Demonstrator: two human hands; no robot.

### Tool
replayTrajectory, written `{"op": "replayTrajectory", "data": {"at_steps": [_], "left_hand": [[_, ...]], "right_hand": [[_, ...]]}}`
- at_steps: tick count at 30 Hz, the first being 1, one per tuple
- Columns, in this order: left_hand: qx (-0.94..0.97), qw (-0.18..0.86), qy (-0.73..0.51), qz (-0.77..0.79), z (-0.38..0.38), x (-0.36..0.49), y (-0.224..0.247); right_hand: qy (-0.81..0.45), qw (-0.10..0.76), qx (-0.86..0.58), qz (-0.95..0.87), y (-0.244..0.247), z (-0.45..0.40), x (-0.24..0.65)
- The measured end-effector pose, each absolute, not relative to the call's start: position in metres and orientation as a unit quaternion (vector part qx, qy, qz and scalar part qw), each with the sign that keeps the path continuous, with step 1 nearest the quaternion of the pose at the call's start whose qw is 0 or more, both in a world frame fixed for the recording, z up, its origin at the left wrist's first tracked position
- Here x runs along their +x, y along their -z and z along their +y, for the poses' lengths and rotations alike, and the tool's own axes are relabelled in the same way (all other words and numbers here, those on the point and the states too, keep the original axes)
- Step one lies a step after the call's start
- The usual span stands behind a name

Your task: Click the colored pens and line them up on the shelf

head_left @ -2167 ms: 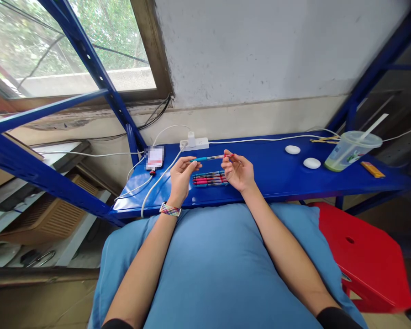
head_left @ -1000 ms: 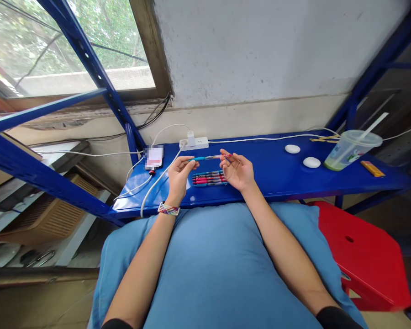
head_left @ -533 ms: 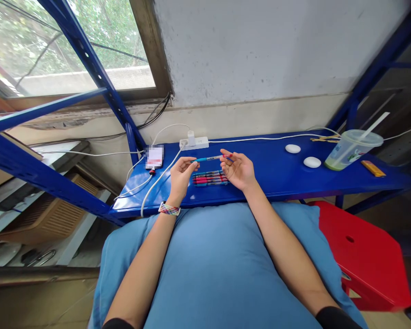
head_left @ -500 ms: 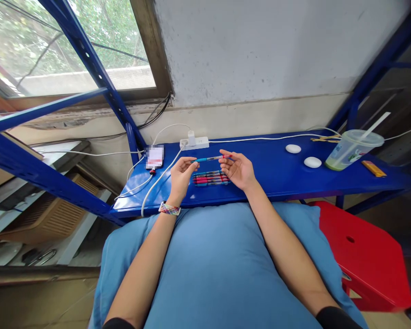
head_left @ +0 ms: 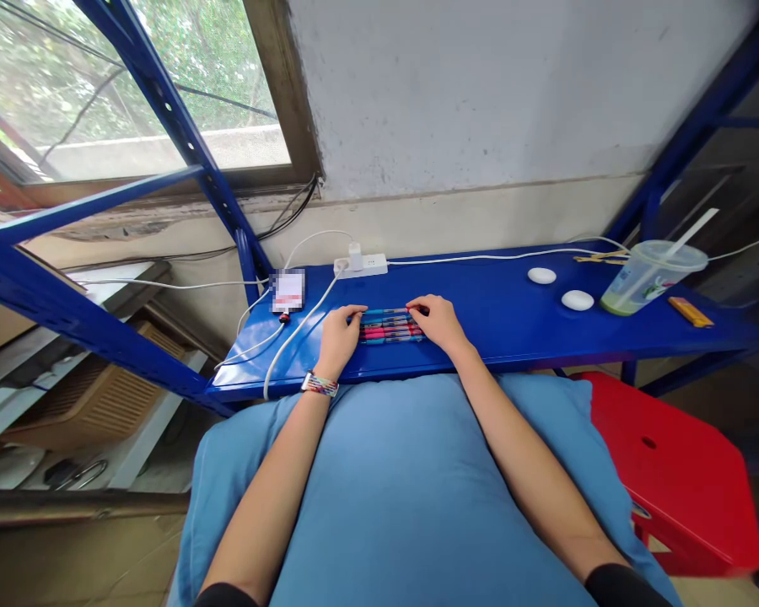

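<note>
A blue-ended pen (head_left: 385,312) with a clear barrel lies crosswise at the back of a row of pens (head_left: 392,333) on the blue table (head_left: 493,320). My left hand (head_left: 340,335) pinches its left end between thumb and fingers. At the other end, the fingers of my right hand (head_left: 439,322) close on its red tip. Several pens in blue and red lie side by side just in front, parallel to it. My right fingers cover part of the row's right ends.
White cables and a power strip (head_left: 363,265) run along the back, with a phone (head_left: 288,291) at left. Two white egg-shaped objects (head_left: 578,300), a plastic cup with a straw (head_left: 651,274) and an orange packet (head_left: 689,312) sit at right. A red stool (head_left: 676,464) stands below; a blue pillow (head_left: 392,489) covers my lap.
Both hands have lowered the blue-ended pen from above the table to the back edge of the pen row. My right hand's fingers, spread before, have curled downward.
</note>
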State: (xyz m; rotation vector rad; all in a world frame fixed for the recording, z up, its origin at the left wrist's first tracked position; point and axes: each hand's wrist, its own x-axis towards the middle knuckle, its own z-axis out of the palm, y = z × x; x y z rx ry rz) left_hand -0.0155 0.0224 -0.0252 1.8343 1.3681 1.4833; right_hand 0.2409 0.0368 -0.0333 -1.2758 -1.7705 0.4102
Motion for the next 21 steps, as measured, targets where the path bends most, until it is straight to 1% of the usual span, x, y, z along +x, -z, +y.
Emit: {"op": "replayTrajectory", "data": {"at_steps": [3,7,9,11,13,16,18,21], "left_hand": [[0.662,0.194,-0.514,0.510,0.024,-0.016,0.028],[0.672,0.184,-0.504,0.511,0.026,-0.017,0.031],[0.670,0.186,-0.515,0.501,0.026,-0.017,0.031],[0.659,0.197,-0.531,0.495,0.025,-0.015,0.030],[0.641,0.226,-0.541,0.496,0.023,-0.012,0.027],[0.612,0.294,-0.540,0.497,0.020,-0.003,0.022],[0.604,0.335,-0.535,0.486,0.020,0.002,0.022],[0.602,0.372,-0.535,0.462,0.024,0.006,0.026]], "right_hand": [[-0.150,0.424,-0.520,-0.727,0.035,0.039,0.241],[-0.149,0.417,-0.520,-0.730,0.035,0.038,0.241],[-0.153,0.423,-0.524,-0.723,0.033,0.037,0.240],[-0.165,0.447,-0.526,-0.704,0.032,0.035,0.238],[-0.198,0.498,-0.527,-0.660,0.030,0.034,0.233],[-0.290,0.572,-0.514,-0.570,0.030,0.033,0.224],[-0.348,0.587,-0.496,-0.536,0.030,0.034,0.218],[-0.398,0.583,-0.471,-0.529,0.031,0.035,0.213]]}}
